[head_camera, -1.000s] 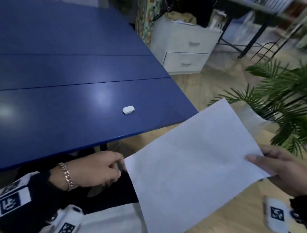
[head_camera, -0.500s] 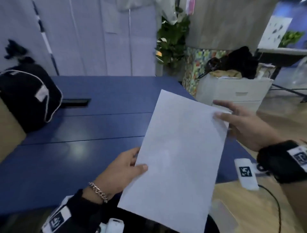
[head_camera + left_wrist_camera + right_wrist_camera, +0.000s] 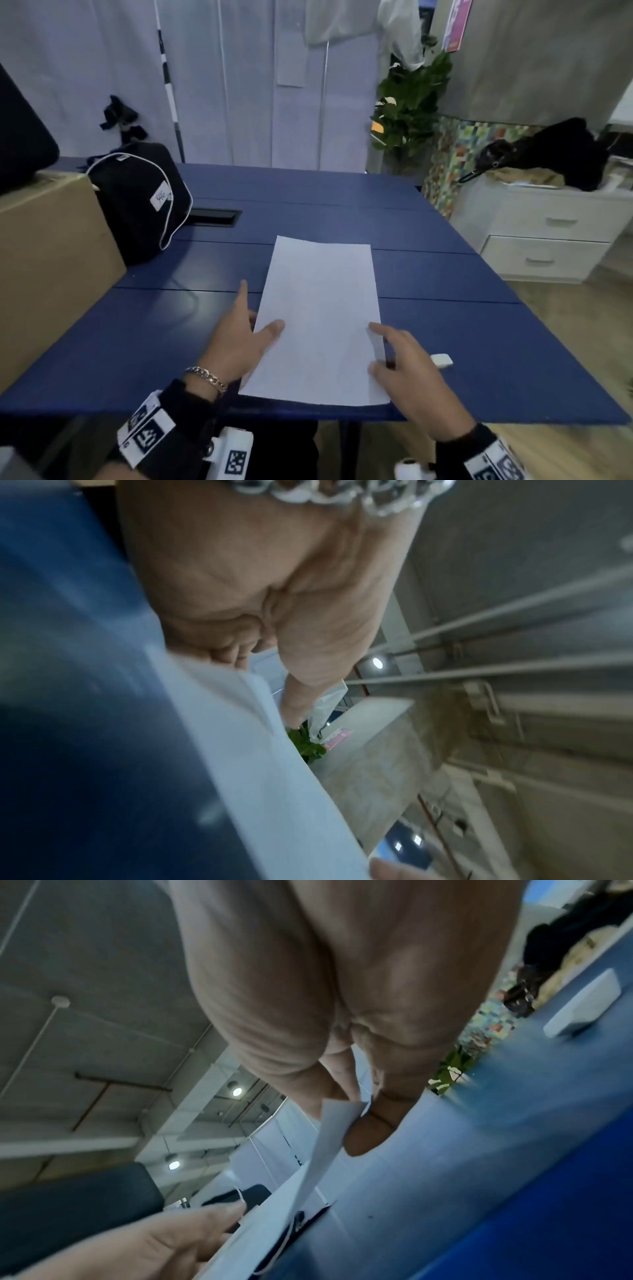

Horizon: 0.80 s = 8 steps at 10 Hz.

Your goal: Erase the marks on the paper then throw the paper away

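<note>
A white sheet of paper [image 3: 322, 308] lies lengthwise on the blue table [image 3: 479, 342], its near edge close to the table's front edge. No marks show on its upper face. My left hand [image 3: 260, 311] holds the sheet's left edge, thumb on top and index finger straight alongside. My right hand [image 3: 376, 349] pinches the right edge, which is lifted a little off the table; the right wrist view shows that paper [image 3: 411, 1150] edge raised between thumb and fingers. A small white eraser [image 3: 442, 360] sits on the table just right of my right hand, also seen as the eraser [image 3: 582, 1010] from the right wrist.
A black backpack [image 3: 137, 198] and a cardboard box [image 3: 51, 267] stand on the table's left side, with a black cable slot [image 3: 214, 216] behind the paper. A white drawer cabinet [image 3: 548, 240] stands off the table's right edge, and a potted plant [image 3: 411, 102] behind.
The paper was held in the air off the table's right side, then raised in front of me. Both hands have now brought it down flat onto the table, left of the eraser.
</note>
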### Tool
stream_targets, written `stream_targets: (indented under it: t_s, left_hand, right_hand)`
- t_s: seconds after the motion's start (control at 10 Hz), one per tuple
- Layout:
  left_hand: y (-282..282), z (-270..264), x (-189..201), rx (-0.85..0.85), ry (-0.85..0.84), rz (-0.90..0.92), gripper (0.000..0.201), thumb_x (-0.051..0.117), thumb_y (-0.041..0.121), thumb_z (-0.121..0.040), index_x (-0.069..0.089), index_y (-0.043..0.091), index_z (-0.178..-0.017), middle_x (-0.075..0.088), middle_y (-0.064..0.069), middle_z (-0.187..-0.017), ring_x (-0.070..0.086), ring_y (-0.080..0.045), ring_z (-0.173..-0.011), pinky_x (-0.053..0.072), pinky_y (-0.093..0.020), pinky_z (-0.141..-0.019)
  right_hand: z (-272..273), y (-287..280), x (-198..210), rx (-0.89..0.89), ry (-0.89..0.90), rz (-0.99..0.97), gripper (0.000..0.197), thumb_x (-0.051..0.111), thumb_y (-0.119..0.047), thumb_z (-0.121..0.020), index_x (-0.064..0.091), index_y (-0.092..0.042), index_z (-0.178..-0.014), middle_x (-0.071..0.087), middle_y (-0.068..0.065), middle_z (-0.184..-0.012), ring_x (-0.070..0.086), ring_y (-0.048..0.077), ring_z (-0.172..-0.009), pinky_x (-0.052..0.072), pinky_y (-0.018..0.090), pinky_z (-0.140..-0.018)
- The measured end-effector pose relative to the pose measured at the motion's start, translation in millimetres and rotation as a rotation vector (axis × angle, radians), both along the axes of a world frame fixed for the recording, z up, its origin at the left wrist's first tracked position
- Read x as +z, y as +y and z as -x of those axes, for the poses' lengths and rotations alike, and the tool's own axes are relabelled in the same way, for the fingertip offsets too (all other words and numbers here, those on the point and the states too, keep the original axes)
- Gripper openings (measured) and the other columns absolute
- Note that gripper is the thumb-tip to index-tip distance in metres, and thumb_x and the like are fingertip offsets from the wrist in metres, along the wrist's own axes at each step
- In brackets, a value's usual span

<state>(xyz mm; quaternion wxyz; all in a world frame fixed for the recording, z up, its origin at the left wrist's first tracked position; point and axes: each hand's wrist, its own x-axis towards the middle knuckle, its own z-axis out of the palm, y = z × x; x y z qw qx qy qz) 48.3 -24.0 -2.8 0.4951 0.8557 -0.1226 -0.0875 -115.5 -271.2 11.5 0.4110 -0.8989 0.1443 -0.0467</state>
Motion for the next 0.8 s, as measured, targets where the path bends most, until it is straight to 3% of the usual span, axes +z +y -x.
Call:
stream_targets:
  t_s: [0.1,0.2,0.3,0.4,0.5,0.6,0.7,0.8]
  left_hand:
    - [-1.3,11.3,-5.6,-0.104,-0.21,-0.307,0.099,0.075,0.062,-0.084,0.025,0.033,-0.165,0.042,0.007,-0.136,0.056,-0.014,-0.117,0.045,-0.033,-0.107]
    - [-3.1,21.6,-9.9,-0.25,-0.256,-0.533,0.094,0.057,0.077,-0.074,0.046,0.032,-0.156,0.034,0.01,-0.161,0.039,-0.014,-0.143,0.031,-0.034,-0.119]
    - [-7.5,27.2,-10.2,-0.272,-0.308,-0.739,0.08,0.053,0.079,-0.083,0.05,0.038,-0.152,0.036,0.017,-0.165,0.033,-0.012,-0.15,0.027,-0.038,-0.118]
    - [-8.6,27.8,-10.4,-0.235,-0.337,-0.763,0.073,0.052,0.075,-0.091,0.048,0.038,-0.154,0.035,0.018,-0.166,0.033,-0.012,-0.151,0.029,-0.039,-0.116]
    - [-8.4,27.6,-10.8,-0.249,-0.347,-0.785,0.072,0.05,0.072,-0.094,0.043,0.037,-0.157,0.032,0.018,-0.167,0.032,-0.013,-0.152,0.03,-0.04,-0.117]
    - [-6.9,26.7,-10.8,-0.244,-0.341,-0.766,0.071,0.05,0.07,-0.096,0.042,0.036,-0.158,0.03,0.018,-0.168,0.03,-0.015,-0.153,0.029,-0.041,-0.118]
    - [-3.2,26.8,-14.7,-0.265,-0.344,-0.724,0.068,0.053,0.067,-0.096,0.045,0.035,-0.156,0.034,0.017,-0.166,0.034,-0.012,-0.152,0.031,-0.039,-0.119]
    - [12.5,11.2,-13.1,-0.052,-0.298,-0.487,0.062,0.064,0.068,-0.089,0.066,0.032,-0.139,0.061,0.014,-0.146,0.057,-0.01,-0.133,0.046,-0.031,-0.109]
  right_hand:
    - [-8.2,-6.0,-4.0,0.014,0.077,0.161,0.055,0.055,-0.011,-0.104,0.043,-0.021,-0.157,0.043,-0.007,-0.148,0.051,0.008,-0.13,0.038,0.017,-0.109]
    - [-13.9,-11.2,-8.1,0.049,0.137,0.26,0.056,0.051,-0.003,-0.101,0.045,-0.014,-0.156,0.041,-0.001,-0.155,0.046,0.015,-0.141,0.03,0.014,-0.112]
    - [-15.2,-11.3,-9.9,0.046,0.134,0.299,0.05,0.056,-0.013,-0.101,0.05,-0.014,-0.151,0.035,0.002,-0.161,0.043,0.018,-0.145,0.031,0.015,-0.11]
    - [-11.4,-9.7,-16.3,-0.002,0.084,0.371,0.055,0.063,-0.041,-0.098,0.052,-0.021,-0.149,0.028,-0.002,-0.165,0.035,0.023,-0.148,0.036,0.032,-0.117]
    - [-7.0,-6.4,-20.2,0.036,0.105,0.452,0.052,0.058,-0.054,-0.096,0.057,-0.03,-0.142,0.046,-0.015,-0.15,0.042,0.017,-0.128,0.042,0.035,-0.109]
    - [-5.5,-7.3,-20.1,0.069,0.101,0.509,0.046,0.054,-0.059,-0.096,0.06,-0.034,-0.134,0.054,-0.02,-0.137,0.044,0.013,-0.116,0.044,0.035,-0.103]
    - [-7.9,-6.8,-23.7,0.071,0.098,0.52,0.047,0.054,-0.06,-0.095,0.061,-0.034,-0.133,0.056,-0.02,-0.134,0.045,0.011,-0.115,0.044,0.034,-0.103]
    - [-9.3,-11.2,-20.2,0.037,0.022,0.408,0.054,0.056,-0.065,-0.095,0.058,-0.035,-0.139,0.054,-0.025,-0.139,0.047,0.004,-0.12,0.043,0.027,-0.104]
